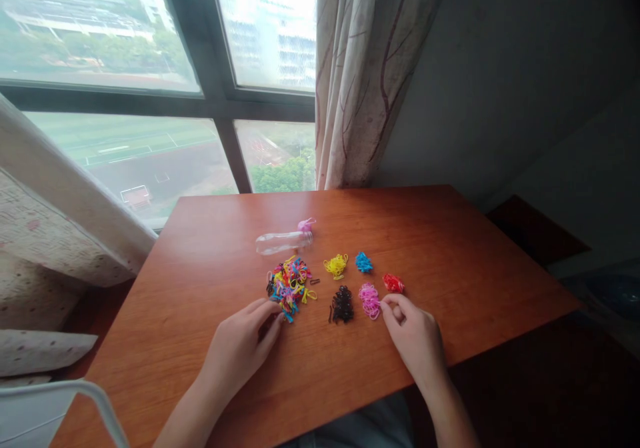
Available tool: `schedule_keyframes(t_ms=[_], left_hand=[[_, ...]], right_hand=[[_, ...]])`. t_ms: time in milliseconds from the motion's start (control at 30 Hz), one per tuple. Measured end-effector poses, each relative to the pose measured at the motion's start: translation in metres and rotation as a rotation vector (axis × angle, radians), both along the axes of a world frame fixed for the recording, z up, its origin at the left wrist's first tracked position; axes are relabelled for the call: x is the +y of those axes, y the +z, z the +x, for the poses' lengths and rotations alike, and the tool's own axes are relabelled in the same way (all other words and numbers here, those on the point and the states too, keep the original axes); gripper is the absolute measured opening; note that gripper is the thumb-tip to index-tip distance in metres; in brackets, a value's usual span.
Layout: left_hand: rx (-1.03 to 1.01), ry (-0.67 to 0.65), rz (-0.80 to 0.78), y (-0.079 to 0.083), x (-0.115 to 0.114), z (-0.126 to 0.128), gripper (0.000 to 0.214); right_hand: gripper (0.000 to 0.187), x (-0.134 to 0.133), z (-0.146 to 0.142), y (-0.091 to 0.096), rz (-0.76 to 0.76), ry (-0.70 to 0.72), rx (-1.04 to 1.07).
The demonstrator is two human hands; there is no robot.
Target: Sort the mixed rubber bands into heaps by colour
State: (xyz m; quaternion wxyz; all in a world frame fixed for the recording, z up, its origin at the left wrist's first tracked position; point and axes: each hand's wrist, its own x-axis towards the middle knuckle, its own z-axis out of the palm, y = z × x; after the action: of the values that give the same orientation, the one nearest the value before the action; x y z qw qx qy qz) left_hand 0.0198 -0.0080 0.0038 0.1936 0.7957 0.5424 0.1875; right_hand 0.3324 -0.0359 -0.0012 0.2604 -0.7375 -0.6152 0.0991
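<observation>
A mixed pile of small coloured rubber bands [291,280] lies on the wooden table. At its near edge is my left hand [246,338], with thumb and fingers closing together against the blue bands there; what they pinch is too small to make out. To the right are sorted heaps: yellow bands [336,266], blue bands [364,263], black bands [343,305], red bands [393,283] and pink bands [369,301]. My right hand [414,328] pinches a pink rubber band at the right side of the pink heap, just below the red one.
Behind the mixed pile a clear plastic bottle [283,242] lies on its side, a pink piece [306,225] by its mouth. The table [320,368] reaches to a window and curtain [360,75]. A white curved frame [97,395] stands at the lower left.
</observation>
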Motion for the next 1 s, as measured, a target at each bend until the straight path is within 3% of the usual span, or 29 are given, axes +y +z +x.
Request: schedule_keyframes(t_ms=[233, 367, 633, 1000], left_hand=[[-0.004, 0.002, -0.039, 0.001, 0.0, 0.001, 0.022], [-0.002, 0.006, -0.039, 0.0, 0.001, 0.001, 0.023], [-0.016, -0.003, -0.042, 0.001, 0.001, 0.001, 0.021], [-0.005, -0.014, -0.015, 0.003, -0.001, 0.003, 0.021]], right_hand=[[0.022, 0.006, -0.014, 0.016, 0.001, 0.042, -0.004], [0.016, 0.012, -0.048, 0.027, -0.075, 0.145, -0.048], [0.013, 0.039, -0.111, 0.045, -0.295, 0.312, -0.344], [0.016, 0.049, -0.126, 0.048, -0.386, 0.31, -0.426]])
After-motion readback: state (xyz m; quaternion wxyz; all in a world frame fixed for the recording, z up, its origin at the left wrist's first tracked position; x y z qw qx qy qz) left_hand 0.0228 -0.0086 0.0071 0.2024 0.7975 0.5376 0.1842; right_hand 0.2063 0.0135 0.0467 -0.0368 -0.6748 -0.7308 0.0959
